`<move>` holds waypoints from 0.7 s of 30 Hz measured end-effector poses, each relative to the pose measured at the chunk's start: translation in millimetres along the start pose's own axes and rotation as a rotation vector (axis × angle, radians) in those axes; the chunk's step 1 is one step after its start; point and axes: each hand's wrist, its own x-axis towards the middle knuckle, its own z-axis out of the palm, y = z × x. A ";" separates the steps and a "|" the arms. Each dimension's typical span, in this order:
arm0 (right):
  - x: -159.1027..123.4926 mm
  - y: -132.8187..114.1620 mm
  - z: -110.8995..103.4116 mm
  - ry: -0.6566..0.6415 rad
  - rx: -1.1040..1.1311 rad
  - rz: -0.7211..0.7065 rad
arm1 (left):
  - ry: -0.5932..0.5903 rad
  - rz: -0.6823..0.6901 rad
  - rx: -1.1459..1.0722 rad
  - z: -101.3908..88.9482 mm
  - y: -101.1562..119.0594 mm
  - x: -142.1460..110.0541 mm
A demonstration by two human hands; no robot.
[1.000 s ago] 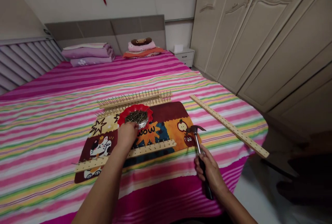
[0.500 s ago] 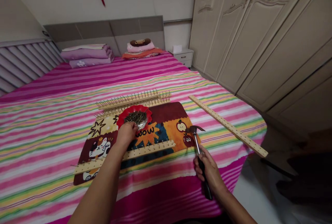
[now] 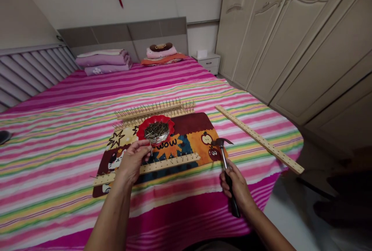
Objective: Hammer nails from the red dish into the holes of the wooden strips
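Note:
Between thumb and fingers, my left hand (image 3: pixel 133 161) pinches a nail (image 3: pixel 151 151), just in front of a red scalloped bowl (image 3: pixel 140 131) full of loose nails (image 3: pixel 157 131). Below that hand a wooden strip (image 3: pixel 171 162) lies across a patterned mat (image 3: pixel 188 125), with a row of nails standing in part of it. My left hand and forearm hide some of the strip. A claw hammer (image 3: pixel 223 154) is in my right hand (image 3: pixel 236 185), gripped by its black handle, its head over the mat's right edge.
Behind the bowl lie wooden strips (image 3: pixel 154 110) bristling with upright nails. A drilled strip (image 3: pixel 258 138) rests on the striped bedspread (image 3: pixel 186 204) at the right. Folded bedding (image 3: pixel 104 63) sits by the headboard; a wardrobe (image 3: pixel 261 42) stands at the right.
My left hand has come out of the bowl toward me with a nail between its fingers. My right hand still holds the hammer in nearly the same place.

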 end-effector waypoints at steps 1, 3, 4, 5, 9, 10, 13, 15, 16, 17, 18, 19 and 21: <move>-0.1 0.0 -0.1 -0.002 0.001 -0.001 | -0.011 -0.030 -0.031 -0.5 -1.0 -7.4; -0.2 0.0 -0.2 -0.003 0.001 -0.005 | -0.043 -0.110 -0.068 -2.2 -5.4 -20.4; -0.2 -0.1 -0.3 -0.002 0.000 -0.007 | -0.060 -0.154 -0.081 -3.4 -8.6 -26.0; -0.3 -0.2 -0.4 -0.002 -0.001 -0.009 | -0.073 -0.195 -0.092 -4.7 -12.3 -30.8; -0.7 -0.6 -0.6 -0.009 -0.004 -0.010 | -0.097 -0.278 -0.103 -8.6 -28.9 -44.8; -0.8 -0.6 -0.6 -0.011 -0.004 -0.011 | -0.094 -0.276 -0.089 -8.9 -33.2 -46.9; -0.9 -0.4 -0.6 -0.012 -0.008 -0.014 | -0.046 -0.210 -0.012 -7.4 -46.0 -49.9; -0.7 -0.3 -0.5 -0.011 -0.011 -0.014 | 0.002 -0.144 0.050 -4.7 -54.2 -49.0; -0.6 -0.2 -0.5 -0.012 -0.012 -0.014 | 0.027 -0.116 0.075 -2.9 -58.1 -47.8; -0.5 -0.1 -0.5 -0.013 -0.012 -0.014 | 0.053 -0.095 0.095 -0.7 -61.9 -46.3; -0.3 -0.1 -0.6 -0.014 -0.012 -0.014 | 0.076 -0.080 0.109 1.9 -65.5 -44.7; -0.1 0.0 -0.7 -0.016 -0.012 -0.015 | 0.098 -0.066 0.117 4.7 -68.8 -43.1; 0.4 0.3 -1.0 -0.018 -0.011 -0.016 | 0.137 -0.031 0.119 10.8 -74.6 -40.6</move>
